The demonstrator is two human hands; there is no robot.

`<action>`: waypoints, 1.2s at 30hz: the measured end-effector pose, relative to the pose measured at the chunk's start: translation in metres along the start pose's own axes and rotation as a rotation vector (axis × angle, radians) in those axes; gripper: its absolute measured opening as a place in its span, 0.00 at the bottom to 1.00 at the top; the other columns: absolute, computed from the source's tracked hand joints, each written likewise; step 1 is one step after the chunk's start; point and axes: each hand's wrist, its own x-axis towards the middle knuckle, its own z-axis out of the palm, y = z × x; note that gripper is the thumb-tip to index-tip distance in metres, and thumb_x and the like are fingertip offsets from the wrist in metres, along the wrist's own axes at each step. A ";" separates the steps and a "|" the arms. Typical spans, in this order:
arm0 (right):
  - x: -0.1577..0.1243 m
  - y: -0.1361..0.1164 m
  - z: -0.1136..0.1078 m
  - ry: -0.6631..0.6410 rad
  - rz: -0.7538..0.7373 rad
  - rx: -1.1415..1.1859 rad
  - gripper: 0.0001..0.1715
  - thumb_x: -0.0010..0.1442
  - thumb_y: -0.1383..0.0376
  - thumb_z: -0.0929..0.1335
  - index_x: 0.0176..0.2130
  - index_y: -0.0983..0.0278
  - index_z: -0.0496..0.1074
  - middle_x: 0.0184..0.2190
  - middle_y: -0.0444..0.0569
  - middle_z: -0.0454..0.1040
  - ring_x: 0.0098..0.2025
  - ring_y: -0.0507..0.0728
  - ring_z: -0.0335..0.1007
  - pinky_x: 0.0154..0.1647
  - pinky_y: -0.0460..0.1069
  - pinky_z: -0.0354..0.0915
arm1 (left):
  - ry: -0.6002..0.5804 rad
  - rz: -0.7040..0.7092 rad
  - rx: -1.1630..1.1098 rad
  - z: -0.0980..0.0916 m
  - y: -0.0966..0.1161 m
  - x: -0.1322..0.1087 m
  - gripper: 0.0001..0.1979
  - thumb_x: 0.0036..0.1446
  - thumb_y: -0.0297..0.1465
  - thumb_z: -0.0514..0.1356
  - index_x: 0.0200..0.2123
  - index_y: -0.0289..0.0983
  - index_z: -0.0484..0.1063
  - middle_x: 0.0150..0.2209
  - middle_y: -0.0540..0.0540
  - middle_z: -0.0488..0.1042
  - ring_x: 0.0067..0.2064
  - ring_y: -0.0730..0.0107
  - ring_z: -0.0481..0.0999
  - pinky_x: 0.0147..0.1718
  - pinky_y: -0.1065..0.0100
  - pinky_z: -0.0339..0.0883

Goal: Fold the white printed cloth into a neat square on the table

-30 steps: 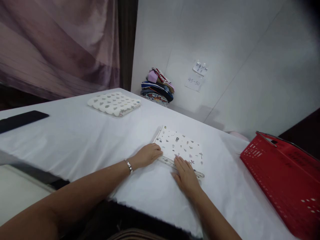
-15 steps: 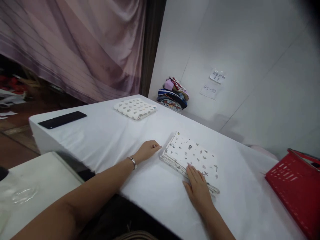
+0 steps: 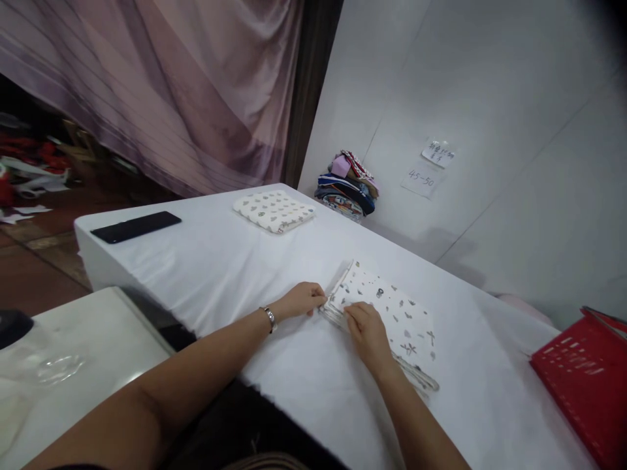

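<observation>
A folded white cloth with small grey and coloured figures lies in layers on the white-covered table. My left hand, a silver watch at its wrist, pinches the cloth's left corner between thumb and fingers. At the near edge, close to that corner, my right hand has its fingers curled onto the cloth's edge layers. Part of the near edge is hidden behind the right hand. Farther back rests a second folded patterned cloth, touched by neither hand.
A black flat object lies at the table's far left. Folded fabrics are piled by the wall, below paper notes. A red basket stands at the right. Another white surface is at the lower left.
My right hand has slid left along the near edge and its flat fingers have curled. My left hand has closed on the corner. The view has shifted slightly.
</observation>
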 end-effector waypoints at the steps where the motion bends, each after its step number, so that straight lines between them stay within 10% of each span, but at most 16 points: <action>1: 0.008 -0.004 0.005 -0.008 0.009 0.009 0.13 0.61 0.65 0.60 0.34 0.61 0.73 0.32 0.49 0.72 0.36 0.56 0.67 0.38 0.50 0.62 | -0.029 -0.009 -0.032 -0.003 0.000 0.000 0.12 0.47 0.40 0.56 0.30 0.37 0.69 0.25 0.52 0.71 0.20 0.76 0.68 0.21 0.73 0.58; 7: 0.026 -0.009 0.024 -0.104 0.107 -0.008 0.09 0.59 0.64 0.63 0.32 0.61 0.73 0.30 0.48 0.72 0.34 0.55 0.67 0.34 0.47 0.60 | -0.207 0.003 -0.090 -0.014 0.000 0.000 0.13 0.43 0.38 0.61 0.31 0.36 0.69 0.24 0.52 0.69 0.24 0.75 0.69 0.20 0.75 0.56; 36: 0.027 -0.009 0.021 -0.193 -0.012 0.051 0.13 0.60 0.68 0.59 0.30 0.62 0.71 0.29 0.47 0.70 0.34 0.54 0.66 0.34 0.47 0.61 | -0.059 0.004 -0.078 0.000 -0.005 0.003 0.14 0.47 0.42 0.56 0.30 0.35 0.68 0.26 0.51 0.69 0.22 0.77 0.66 0.21 0.73 0.58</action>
